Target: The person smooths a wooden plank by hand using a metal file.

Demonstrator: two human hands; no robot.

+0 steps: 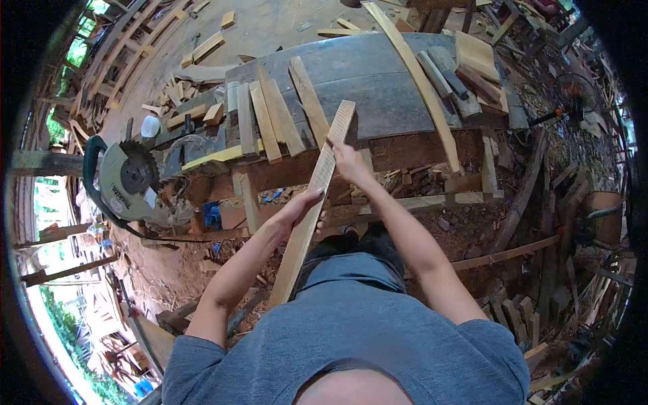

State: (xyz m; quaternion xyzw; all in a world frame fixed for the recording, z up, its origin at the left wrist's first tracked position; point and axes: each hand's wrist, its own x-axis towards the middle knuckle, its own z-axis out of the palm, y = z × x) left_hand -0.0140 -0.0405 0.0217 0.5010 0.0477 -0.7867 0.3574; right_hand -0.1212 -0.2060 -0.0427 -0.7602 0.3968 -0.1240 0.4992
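Observation:
A long wooden plank (pixel 324 167) slants across the front of my body, its far end over the edge of the workbench (pixel 378 88). My left hand (pixel 302 207) is closed around its middle, with the thumb on the upper face. Farther up, my right hand (pixel 349 162) grips the plank's right edge; some of its fingers are hidden beneath. The plank's near end reaches down beside my shirt. Just past the plank, a wooden board (pixel 309 101) lies on the bench, and several cut pieces lie to its left.
At the left stands a circular saw (pixel 128 177) with an exposed toothed blade and a trailing cable. A long curved strip of wood (pixel 418 84) crosses the bench and overhangs its front edge. Wood blocks (pixel 479 57) are stacked at the right. Scraps and chips litter the ground.

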